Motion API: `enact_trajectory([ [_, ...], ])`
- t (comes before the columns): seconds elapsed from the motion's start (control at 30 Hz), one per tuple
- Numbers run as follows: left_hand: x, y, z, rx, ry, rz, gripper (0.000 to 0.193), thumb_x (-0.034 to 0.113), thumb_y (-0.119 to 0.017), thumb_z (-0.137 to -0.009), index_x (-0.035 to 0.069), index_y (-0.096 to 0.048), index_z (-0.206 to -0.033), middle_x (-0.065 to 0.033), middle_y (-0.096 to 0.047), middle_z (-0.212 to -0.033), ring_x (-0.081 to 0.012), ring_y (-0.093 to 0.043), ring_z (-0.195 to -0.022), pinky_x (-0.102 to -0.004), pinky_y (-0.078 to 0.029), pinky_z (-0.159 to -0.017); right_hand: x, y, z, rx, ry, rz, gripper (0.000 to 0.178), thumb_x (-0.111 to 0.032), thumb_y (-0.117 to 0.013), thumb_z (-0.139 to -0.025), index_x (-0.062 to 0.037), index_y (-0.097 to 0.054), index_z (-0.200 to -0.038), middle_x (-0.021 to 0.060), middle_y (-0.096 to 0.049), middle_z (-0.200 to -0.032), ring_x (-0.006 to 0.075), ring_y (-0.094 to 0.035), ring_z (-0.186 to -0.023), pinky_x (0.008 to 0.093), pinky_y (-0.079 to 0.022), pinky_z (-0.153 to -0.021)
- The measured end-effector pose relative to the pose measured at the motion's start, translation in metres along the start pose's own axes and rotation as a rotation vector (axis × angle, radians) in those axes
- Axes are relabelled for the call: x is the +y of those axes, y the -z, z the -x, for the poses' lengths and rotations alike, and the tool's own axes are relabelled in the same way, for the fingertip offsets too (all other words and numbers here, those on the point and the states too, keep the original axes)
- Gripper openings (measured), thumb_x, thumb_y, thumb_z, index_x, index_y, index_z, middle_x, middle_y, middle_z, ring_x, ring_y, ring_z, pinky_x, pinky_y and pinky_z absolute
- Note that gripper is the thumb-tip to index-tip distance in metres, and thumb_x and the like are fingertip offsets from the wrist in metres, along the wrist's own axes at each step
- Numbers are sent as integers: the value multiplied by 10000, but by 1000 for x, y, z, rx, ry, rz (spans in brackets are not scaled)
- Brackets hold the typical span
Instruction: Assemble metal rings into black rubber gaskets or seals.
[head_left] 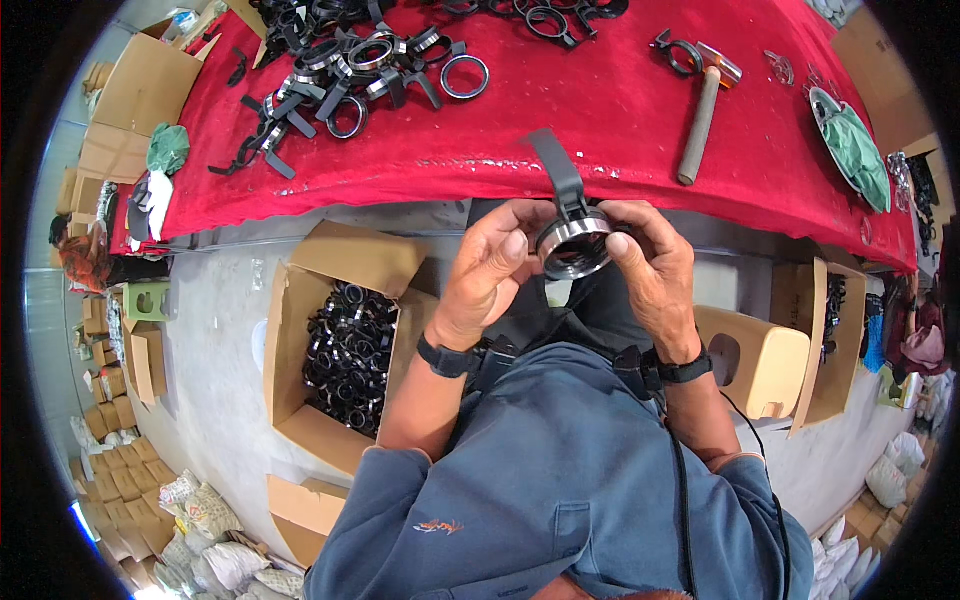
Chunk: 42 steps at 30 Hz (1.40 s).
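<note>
Over the near edge of the red table, a metal ring with a black collar and a flat black lever [574, 245] is held up between both hands, its lever tilted up and away. My right hand [658, 268] pinches the ring's right side, thumb in front and fingers behind. On the opposite side, my left hand [485, 275] has its curled fingers and thumb at the rim. A pile of similar levered rings [365, 65] lies at the far left of the table, and a wooden-handled hammer [700, 125] rests at the right.
The red cloth [420, 150] hangs over the table edge. An open carton [285, 345] full of rings stands on the floor at left. At right are a wooden stool [775, 368] and another carton [828, 370]. A green cloth-covered tray [850, 150] sits at the table's right end.
</note>
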<state>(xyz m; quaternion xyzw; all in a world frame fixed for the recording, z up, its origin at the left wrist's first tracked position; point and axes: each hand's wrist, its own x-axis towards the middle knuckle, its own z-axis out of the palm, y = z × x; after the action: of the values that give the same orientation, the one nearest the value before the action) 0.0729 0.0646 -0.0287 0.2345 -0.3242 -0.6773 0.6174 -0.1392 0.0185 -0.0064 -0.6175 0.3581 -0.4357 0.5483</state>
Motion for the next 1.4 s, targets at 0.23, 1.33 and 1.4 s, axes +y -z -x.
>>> enact_trajectory([
  [0.23, -15, -27, -22, 495, -411, -947, 449, 312, -504, -1171, -1, -599, -864, -63, -605, -713, -153, -535, -649, -350, -463, -612, 0, -13, -4, 75, 71, 56, 303, -191, -719, -1054, 48, -689, -1237, 96, -673, -1150, 158, -674, -1044, 310, -545, -944],
  [1.33, -11, -56, -71, 446, -932, -1272, 277, 102, -615, -1055, 8, -574, -797, -158, -534, -665, -387, -584, -577, -490, -456, -529, 13, -15, -78, 597, 138, 15, 533, -390, -549, -1150, -100, -526, -703, -54, -471, -648, 55, -425, -586, 283, -324, -536],
  [1.4, -12, -52, -66, 473, -894, -1259, 252, 81, -619, -1040, 3, -578, -804, -161, -542, -674, -382, -594, -593, -486, -460, -535, 19, -15, -78, 538, 83, -14, 535, -409, -547, -1150, -112, -515, -707, -56, -454, -654, 55, -410, -592, 285, -319, -542],
])
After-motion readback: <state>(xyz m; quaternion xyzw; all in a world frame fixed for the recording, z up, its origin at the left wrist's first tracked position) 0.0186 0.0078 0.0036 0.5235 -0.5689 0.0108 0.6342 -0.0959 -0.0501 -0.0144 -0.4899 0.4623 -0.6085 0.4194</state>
